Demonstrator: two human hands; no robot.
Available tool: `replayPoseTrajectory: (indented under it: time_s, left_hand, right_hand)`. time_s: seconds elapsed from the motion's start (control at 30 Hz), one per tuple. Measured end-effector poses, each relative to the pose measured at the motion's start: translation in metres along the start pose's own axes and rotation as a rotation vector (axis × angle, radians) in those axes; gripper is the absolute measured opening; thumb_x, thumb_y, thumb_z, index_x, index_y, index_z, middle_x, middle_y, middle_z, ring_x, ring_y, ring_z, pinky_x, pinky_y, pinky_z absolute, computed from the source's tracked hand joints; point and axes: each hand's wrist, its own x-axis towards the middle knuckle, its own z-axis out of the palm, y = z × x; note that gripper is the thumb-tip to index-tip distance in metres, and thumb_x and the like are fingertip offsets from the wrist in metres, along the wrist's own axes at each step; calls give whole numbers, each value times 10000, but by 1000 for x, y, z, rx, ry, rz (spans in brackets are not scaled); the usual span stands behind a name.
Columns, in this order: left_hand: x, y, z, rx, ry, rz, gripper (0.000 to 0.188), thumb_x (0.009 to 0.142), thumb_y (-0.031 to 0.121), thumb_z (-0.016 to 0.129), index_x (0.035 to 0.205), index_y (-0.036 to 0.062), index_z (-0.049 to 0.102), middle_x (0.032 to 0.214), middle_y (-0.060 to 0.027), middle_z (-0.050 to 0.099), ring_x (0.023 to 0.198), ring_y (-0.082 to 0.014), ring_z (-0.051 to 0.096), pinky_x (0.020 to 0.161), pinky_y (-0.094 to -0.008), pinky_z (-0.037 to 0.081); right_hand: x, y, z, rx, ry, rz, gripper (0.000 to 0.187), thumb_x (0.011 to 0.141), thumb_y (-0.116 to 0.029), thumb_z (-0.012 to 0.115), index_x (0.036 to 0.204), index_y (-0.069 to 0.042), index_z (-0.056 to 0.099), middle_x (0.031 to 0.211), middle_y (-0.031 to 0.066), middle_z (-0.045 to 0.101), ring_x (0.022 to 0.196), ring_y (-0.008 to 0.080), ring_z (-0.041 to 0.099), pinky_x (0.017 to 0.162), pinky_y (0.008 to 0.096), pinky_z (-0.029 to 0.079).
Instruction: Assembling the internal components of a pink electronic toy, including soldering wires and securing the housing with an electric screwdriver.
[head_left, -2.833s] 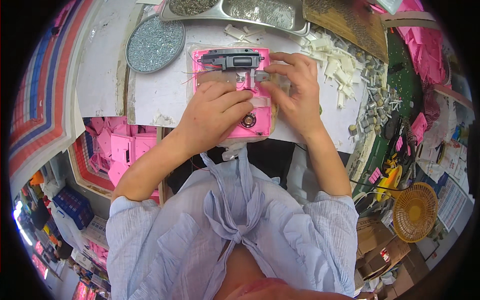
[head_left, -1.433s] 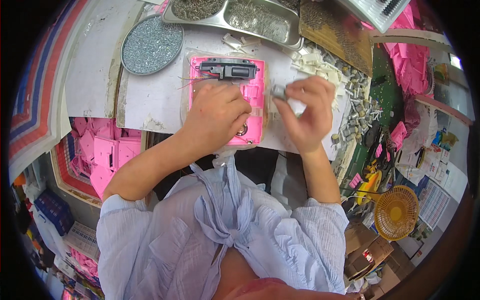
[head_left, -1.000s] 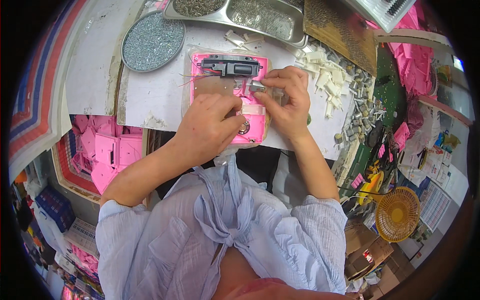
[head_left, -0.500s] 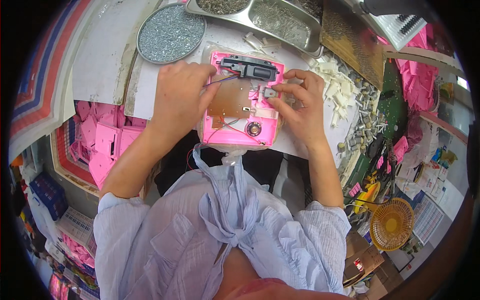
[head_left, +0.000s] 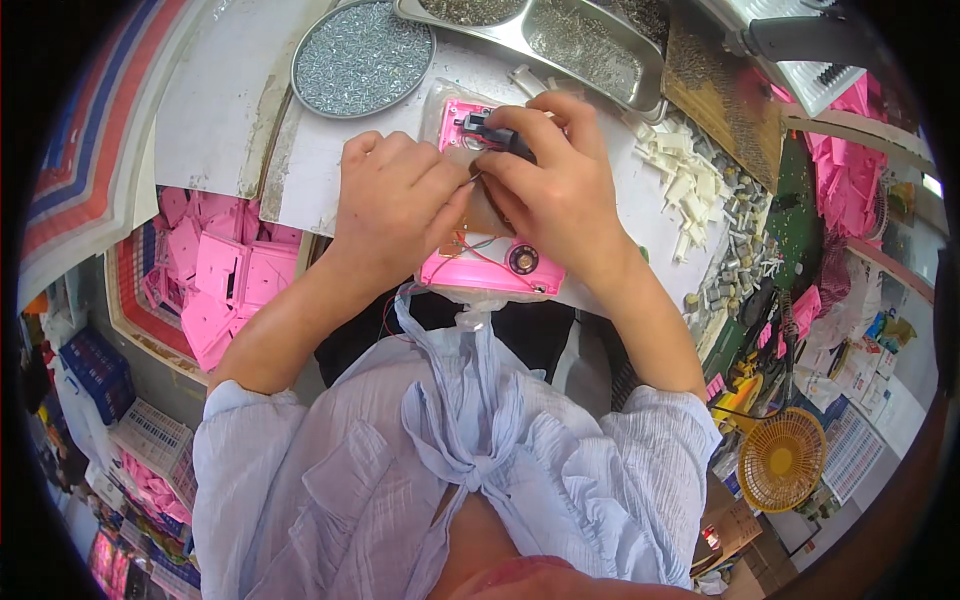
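Note:
A pink plastic housing (head_left: 490, 276) lies open on a bag-wrapped pad in front of me, partly covered by both hands. Near its bottom edge sit a round black part with a metallic centre (head_left: 522, 258) and thin red and dark wires. My left hand (head_left: 395, 200) is closed at the housing's left side, thumb and forefinger pinching a thin wire (head_left: 474, 179). My right hand (head_left: 565, 165) reaches across from the right, its fingers closed around the long black plastic part (head_left: 478, 126) at the top. The brown circuit board between the hands is mostly hidden.
A round tray of screws (head_left: 362, 60) and a steel divided tray (head_left: 650, 85) of small metal pieces stand beyond. White plastic pieces (head_left: 685, 185) and small motors (head_left: 735, 250) are heaped on the right. A bin of pink parts (head_left: 225, 265) is at left, a yellow fan (head_left: 783, 458) lower right.
My right hand has moved up and left from the small grey part onto the black part. My left hand has shifted slightly right and down, now covering more of the housing.

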Motion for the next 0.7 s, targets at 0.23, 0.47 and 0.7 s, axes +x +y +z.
replayPoseTrajectory:
  time_s: [0.23, 0.47, 0.7]
  left_hand:
    - [7, 7, -29, -99, 107, -78, 384, 767, 153, 780, 1135, 113, 677, 1032, -64, 628, 936, -234, 586, 908, -413, 385]
    - [9, 19, -20, -567, -12, -177, 406, 832, -6, 690, 1232, 41, 643, 1115, -111, 647, 810, -235, 652, 688, -336, 534]
    - [47, 25, 11, -783, -353, -214, 285, 937, -36, 619, 1215, -28, 683, 1004, -104, 699, 745, -108, 685, 646, -263, 576]
  right_hand:
    - [-9, 8, -1, 30, 84, -10, 228, 656, -72, 825, 869, -108, 750, 1074, 37, 701, 1030, 302, 580, 836, 395, 506]
    - [-24, 7, -12, 174, 174, 124, 243, 662, -65, 823, 880, -130, 737, 1056, 22, 699, 1029, 289, 561, 841, 393, 496]
    - [-46, 14, -28, 331, 240, 298, 209, 678, -68, 837, 860, -139, 764, 1091, 34, 698, 1076, 271, 549, 935, 380, 456]
